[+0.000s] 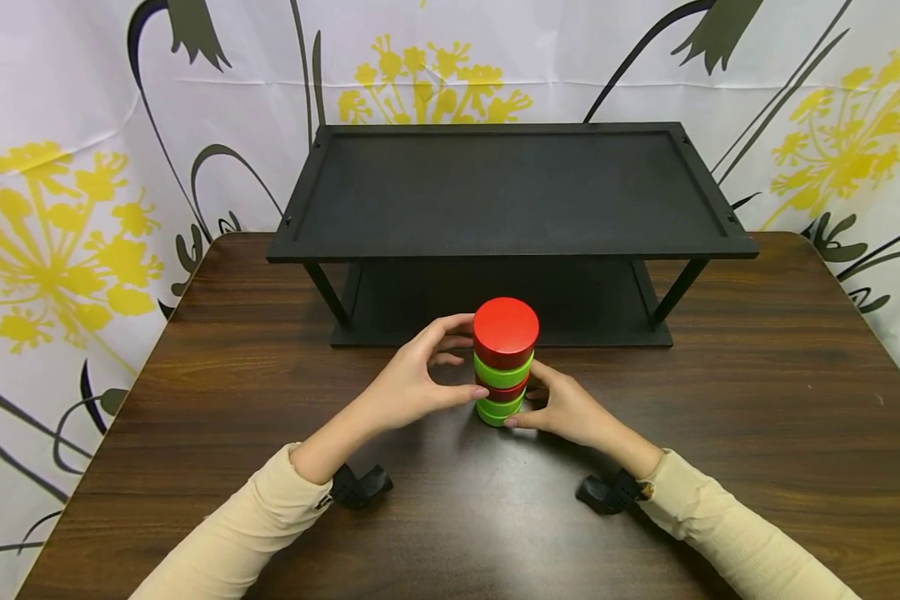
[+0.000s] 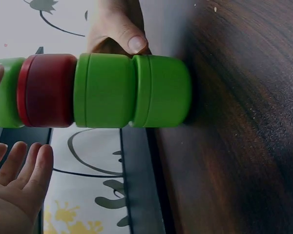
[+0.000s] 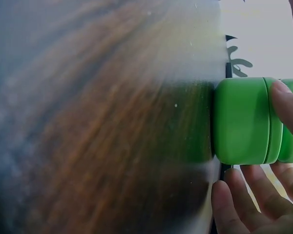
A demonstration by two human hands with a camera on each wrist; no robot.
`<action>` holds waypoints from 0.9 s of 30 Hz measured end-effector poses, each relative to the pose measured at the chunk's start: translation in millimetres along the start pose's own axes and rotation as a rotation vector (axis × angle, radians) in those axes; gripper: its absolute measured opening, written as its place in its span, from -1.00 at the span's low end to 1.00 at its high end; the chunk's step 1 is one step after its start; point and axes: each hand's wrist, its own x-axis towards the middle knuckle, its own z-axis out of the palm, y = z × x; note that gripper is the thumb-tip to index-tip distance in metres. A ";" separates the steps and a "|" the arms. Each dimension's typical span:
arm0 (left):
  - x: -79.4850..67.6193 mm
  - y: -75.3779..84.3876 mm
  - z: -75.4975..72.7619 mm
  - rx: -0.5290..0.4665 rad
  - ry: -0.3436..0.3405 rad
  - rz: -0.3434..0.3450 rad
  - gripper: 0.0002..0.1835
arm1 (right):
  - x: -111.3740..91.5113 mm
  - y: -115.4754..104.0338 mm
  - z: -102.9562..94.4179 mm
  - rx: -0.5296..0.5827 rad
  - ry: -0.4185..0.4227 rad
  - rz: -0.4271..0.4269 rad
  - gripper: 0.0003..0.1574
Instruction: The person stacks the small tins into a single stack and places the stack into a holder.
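Note:
A stack of several round lidded jars stands upright on the table (image 1: 450,517). From the top come a red jar (image 1: 506,333), a green jar (image 1: 502,372), a darker red jar (image 2: 49,90) and two green jars (image 2: 166,90). My left hand (image 1: 412,383) is at the stack's left side, thumb against its front around the lower red jar. Its other fingers are spread, with a gap to the jars in the left wrist view. My right hand (image 1: 570,408) holds the lowest green jars from the right, thumb in front near the lid seam and fingers round the back.
A black two-tier shelf (image 1: 510,192) stands just behind the stack, its upper board overhanging the lower one. A patterned curtain (image 1: 67,217) hangs behind the table. Each wrist wears a small black camera (image 1: 360,487).

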 end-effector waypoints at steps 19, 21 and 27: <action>9.2 -8.3 6.5 0.026 -0.075 -0.020 -0.31 | 1.4 -2.3 2.7 -0.081 0.016 -0.041 -0.19; 8.6 -8.8 6.9 0.028 -0.076 -0.018 -0.31 | 1.0 -2.6 2.7 -0.084 0.017 -0.042 -0.20; 7.3 -9.5 8.0 0.028 -0.067 -0.006 -0.33 | 0.7 -3.6 3.2 -0.070 0.015 -0.036 -0.20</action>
